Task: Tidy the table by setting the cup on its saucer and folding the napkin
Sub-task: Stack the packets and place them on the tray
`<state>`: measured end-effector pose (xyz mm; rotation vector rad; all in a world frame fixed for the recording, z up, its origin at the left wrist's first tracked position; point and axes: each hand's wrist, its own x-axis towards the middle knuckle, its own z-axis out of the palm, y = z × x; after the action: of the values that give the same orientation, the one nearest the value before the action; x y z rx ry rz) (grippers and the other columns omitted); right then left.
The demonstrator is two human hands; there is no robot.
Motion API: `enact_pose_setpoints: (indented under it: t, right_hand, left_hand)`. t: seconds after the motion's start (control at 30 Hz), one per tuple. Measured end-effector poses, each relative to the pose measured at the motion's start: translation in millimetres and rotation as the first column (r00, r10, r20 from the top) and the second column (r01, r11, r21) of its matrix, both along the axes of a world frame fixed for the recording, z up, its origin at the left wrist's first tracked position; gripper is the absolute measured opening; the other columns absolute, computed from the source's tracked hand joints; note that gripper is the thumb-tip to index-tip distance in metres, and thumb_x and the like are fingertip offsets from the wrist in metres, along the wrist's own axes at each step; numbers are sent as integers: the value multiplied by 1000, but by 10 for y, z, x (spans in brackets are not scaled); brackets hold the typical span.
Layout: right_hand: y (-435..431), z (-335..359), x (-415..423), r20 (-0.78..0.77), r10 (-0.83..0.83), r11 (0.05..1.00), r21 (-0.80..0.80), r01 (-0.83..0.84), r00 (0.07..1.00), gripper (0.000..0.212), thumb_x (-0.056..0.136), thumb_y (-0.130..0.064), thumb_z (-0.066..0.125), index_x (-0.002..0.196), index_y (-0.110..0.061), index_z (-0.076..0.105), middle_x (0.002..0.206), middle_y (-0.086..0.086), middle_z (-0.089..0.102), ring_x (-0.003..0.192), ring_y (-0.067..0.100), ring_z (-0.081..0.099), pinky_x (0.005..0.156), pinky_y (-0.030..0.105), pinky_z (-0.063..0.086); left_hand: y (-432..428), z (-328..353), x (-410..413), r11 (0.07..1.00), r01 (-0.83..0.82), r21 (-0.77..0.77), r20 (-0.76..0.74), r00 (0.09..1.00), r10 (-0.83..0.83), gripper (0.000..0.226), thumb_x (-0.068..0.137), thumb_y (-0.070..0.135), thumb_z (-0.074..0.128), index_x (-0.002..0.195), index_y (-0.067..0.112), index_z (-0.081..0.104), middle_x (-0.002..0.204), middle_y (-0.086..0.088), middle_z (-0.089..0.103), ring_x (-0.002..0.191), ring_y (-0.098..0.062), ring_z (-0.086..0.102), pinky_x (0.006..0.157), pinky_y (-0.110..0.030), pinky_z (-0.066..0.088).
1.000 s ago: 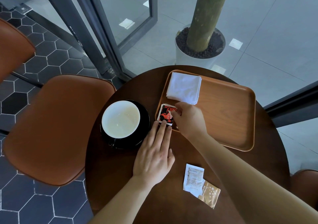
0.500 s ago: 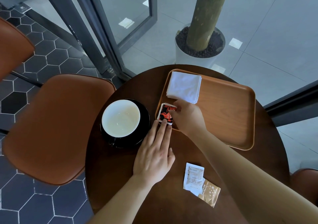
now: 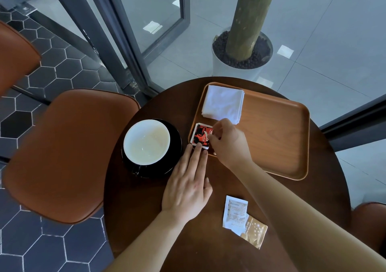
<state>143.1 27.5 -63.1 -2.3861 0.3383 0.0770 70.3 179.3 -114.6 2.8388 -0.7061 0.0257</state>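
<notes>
White cup [image 3: 146, 141] sits on its black saucer [image 3: 176, 144] near the table's [image 3: 146, 219] left edge; left hand [image 3: 188, 186], fingers flat, presses a red packet [image 3: 200, 135] that the right hand [image 3: 229, 144] pinches.

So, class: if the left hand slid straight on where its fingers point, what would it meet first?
The red packet; fingertips of the left hand seem to touch its near edge.

You've got two arms in view, both bare. Your left hand [image 3: 186, 190] and right hand [image 3: 227, 144] have plain skin front to back. Your left forearm [image 3: 146, 242] and right forearm [image 3: 292, 215] are bare too, right down to the btm edge of the pic. Left-hand fingers look slim. The edges are soft w/ blur, esp. at the tips, so nails etc. can't be read.
</notes>
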Motion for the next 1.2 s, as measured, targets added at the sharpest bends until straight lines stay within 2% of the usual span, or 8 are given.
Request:
enact_pose_setpoints:
  t: [0.17, 0.47, 0.6, 0.7, 0.8, 0.9, 1.03, 1.2]
  right_hand:
    - [-94, 24, -100, 6, -18, 997, 76, 18, 1000, 12, 95, -12, 58, 106, -12, 59, 91, 1, 69, 79, 19, 67, 69, 34, 58]
    - [-489, 171, -536, 64, -86, 984, 159, 75, 994, 18, 91, -15, 64, 108, -19, 67, 88, -5, 71, 78, 8, 66, 68, 8, 46]
    - [-697, 250, -1099, -3, -186, 963, 198, 182, 983, 14, 89, -17, 67, 100, -26, 67, 76, -7, 70, 68, 9, 69, 67, 20, 51]
    - [-754, 249, -1561, -67, -212, 956, 191, 221, 975, 16, 88, -18, 70, 101, -27, 70, 80, -11, 70, 72, 4, 67, 70, 23, 51]
    - [-765, 169, -1893, -91, -111, 988, 99, 120, 990, 23, 84, -23, 75, 107, -23, 72, 89, -13, 66, 76, 2, 63, 68, 20, 51]
    - [-715, 50, -2079, -111, 19, 999, -49, -24, 994, 37, 79, -29, 78, 114, -21, 70, 94, -10, 62, 82, 11, 62, 70, 25, 52]
    - [-629, -76, -2181, -77, 95, 973, -202, -109, 992, 36, 79, -32, 78, 111, -20, 69, 97, -4, 60, 88, 20, 60, 68, 32, 53]
    - [-642, -69, -2177, -117, 90, 968, -224, -114, 989, 29, 79, -31, 78, 105, -25, 68, 97, -7, 58, 92, 17, 58, 65, 27, 48]
  left_hand:
    - [4, -19, -16, 1000, 0, -26, 20, 1000, 0, 61, 94, 27, 44, 150, 5, 37, 162, -16, 26, 154, -28, 12, 121, -44, 28]
    - [8, 120, -101, 999, -39, 9, 26, 999, 39, 57, 95, 28, 56, 146, 6, 44, 158, -20, 32, 149, -32, 27, 116, -42, 35]
    - [-71, 285, -411, 987, -46, -154, -55, 998, 37, 45, 95, 32, 57, 136, 12, 54, 129, -11, 57, 124, -24, 53, 97, -40, 54]
    - [-193, 409, -635, 977, 6, -215, -199, 979, -50, 54, 94, 41, 59, 141, 18, 48, 128, -2, 56, 119, -18, 51, 97, -32, 52]
    - [-293, 452, -723, 984, 105, -141, -284, 948, -142, 70, 89, 53, 63, 147, 22, 40, 135, 1, 48, 124, -18, 45, 100, -34, 48]
    - [-402, 481, -744, 998, 49, -43, -281, 958, -59, 75, 83, 66, 60, 142, 23, 46, 120, 2, 48, 109, -16, 47, 87, -30, 50]
    - [-565, 493, -752, 990, -142, -2, -332, 934, 133, 67, 81, 68, 60, 130, 24, 53, 110, 1, 53, 101, -17, 54, 71, -27, 48]
    - [-665, 511, -748, 988, -154, 31, -288, 945, 156, 53, 81, 58, 68, 112, 18, 52, 103, -2, 54, 93, -20, 58, 63, -29, 48]
